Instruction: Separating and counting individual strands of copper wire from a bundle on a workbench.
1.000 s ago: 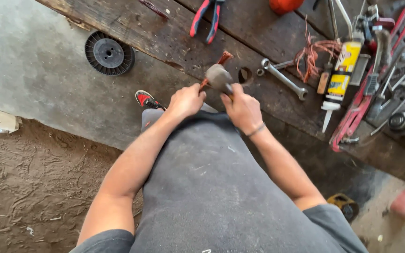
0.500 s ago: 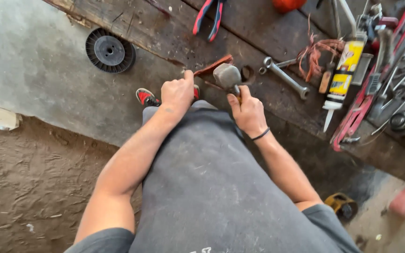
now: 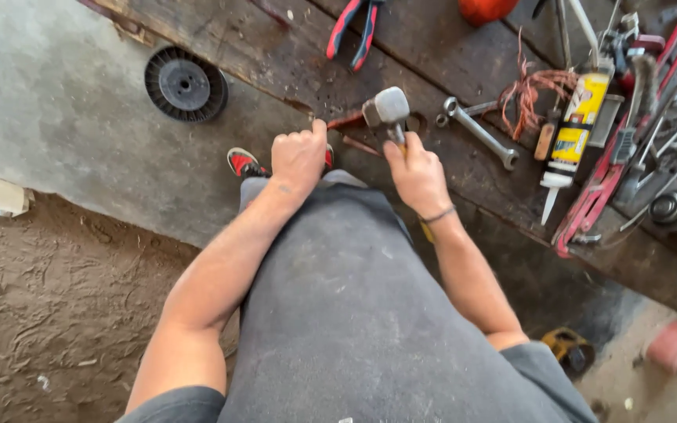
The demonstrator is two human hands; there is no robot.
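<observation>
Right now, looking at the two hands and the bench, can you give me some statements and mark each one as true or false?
1. The right hand grips a hammer with a grey metal head. True.
2. The left hand lies open and flat on the floor. False: it is closed in a fist at the edge of the wooden bench, on a reddish metal piece.
3. A wrench lies on the bench to the right of the hammer. True.
4. The black ribbed wheel sits on the bench among the tools. False: it lies on the concrete floor, left of the bench.

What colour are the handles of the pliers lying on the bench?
Red and dark blue or black, on the pliers at the top of the head view.
</observation>
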